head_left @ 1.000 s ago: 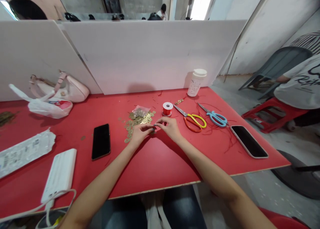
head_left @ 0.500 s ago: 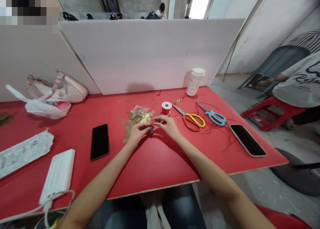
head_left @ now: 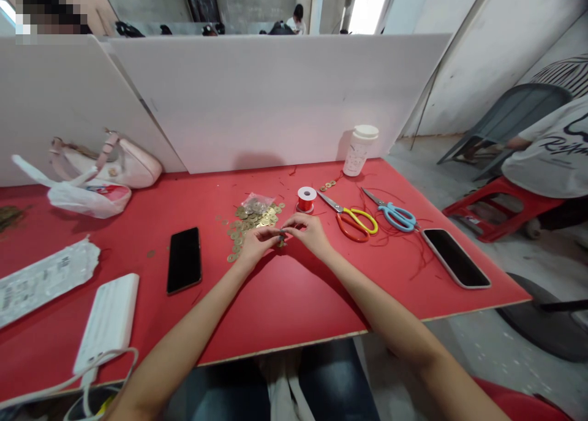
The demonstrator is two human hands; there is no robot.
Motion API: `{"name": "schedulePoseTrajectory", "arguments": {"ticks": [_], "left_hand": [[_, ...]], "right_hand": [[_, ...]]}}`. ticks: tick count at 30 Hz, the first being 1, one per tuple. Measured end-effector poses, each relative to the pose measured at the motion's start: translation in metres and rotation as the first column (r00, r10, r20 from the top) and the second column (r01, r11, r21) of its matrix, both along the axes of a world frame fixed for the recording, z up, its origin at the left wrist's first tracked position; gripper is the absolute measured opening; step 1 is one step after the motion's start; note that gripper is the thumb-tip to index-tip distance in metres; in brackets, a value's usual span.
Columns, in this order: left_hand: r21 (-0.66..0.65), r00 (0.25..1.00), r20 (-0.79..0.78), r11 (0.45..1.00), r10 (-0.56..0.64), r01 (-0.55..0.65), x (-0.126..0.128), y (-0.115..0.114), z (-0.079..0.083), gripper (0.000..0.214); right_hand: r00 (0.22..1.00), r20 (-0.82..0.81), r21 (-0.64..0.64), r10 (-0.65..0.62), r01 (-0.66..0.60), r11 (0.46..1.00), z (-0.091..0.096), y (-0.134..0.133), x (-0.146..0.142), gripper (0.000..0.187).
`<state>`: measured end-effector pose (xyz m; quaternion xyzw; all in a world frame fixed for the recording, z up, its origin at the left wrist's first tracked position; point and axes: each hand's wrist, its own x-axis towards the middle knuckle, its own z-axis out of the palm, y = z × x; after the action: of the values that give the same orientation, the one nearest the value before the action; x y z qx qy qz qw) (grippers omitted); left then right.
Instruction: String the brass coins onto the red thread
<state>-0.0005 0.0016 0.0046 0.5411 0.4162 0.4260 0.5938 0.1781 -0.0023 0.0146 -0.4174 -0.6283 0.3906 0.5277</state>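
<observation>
Red tabletop [head_left: 275, 301], left hand [head_left: 256, 246] and right hand [head_left: 312, 232] pinching tip-to-tip, can't tell what; round brass-coloured coins [head_left: 250, 221] just past the left.

We have a bare left hand [head_left: 256, 244] and a bare right hand [head_left: 311, 234], slim-fingered both; the dark specks at our fingertips are too small to make out. Behind each hand, our wrist and long forearm are uncovered. Nearer us than the hands, we wear dark blue trousers [head_left: 339, 378], with off-white cloth [head_left: 281, 387] in narrow folds between the legs.
</observation>
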Motion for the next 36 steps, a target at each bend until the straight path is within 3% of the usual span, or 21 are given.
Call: {"name": "schedulePoseTrajectory", "arguments": {"ticks": [6, 19, 28, 36], "left_hand": [[0.018, 0.996, -0.012, 0.996, 0.087, -0.087, 0.003, 0.0, -0.001, 0.035], [-0.036, 0.995, 0.029, 0.995, 0.093, -0.092, 0.004, -0.002, 0.002, 0.035], [-0.063, 0.99, 0.074, 0.992, 0.116, -0.112, 0.003, 0.0, 0.001, 0.035], [-0.068, 0.991, 0.078, 0.992, 0.111, -0.105, 0.004, -0.001, 0.001, 0.037]], "right_hand": [[0.991, 0.135, 0.164, -0.016, -0.007, 0.986, -0.003, -0.005, -0.001, 0.008], [0.976, 0.216, 0.281, 0.031, -0.092, 0.955, -0.021, 0.007, 0.004, 0.015], [0.964, 0.25, 0.277, 0.088, -0.158, 0.948, -0.015, 0.005, 0.005, 0.022], [0.978, 0.198, 0.212, 0.068, -0.111, 0.971, -0.019, 0.007, 0.003, 0.022]]}}
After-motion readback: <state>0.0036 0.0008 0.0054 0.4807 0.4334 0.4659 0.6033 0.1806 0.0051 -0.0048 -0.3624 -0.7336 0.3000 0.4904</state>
